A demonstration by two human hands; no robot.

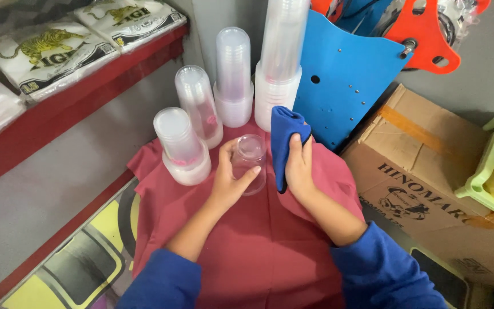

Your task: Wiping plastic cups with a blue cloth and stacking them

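On the red-draped counter (258,257), the left hand (228,182) clamps an upturned clear cup (250,160) steady — the right hand (298,166) grips a blue cloth (284,137) beside it.

Clear plastic cup (249,163) upside down (blue cloth (284,143) beside) on red cloth (258,246)

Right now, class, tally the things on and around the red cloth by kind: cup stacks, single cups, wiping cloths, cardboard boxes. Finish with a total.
Stacks of clear plastic cups: 4
Single clear cup, held by the left hand: 1
Blue wiping cloth, in the right hand: 1
Cardboard box: 1
Total: 7
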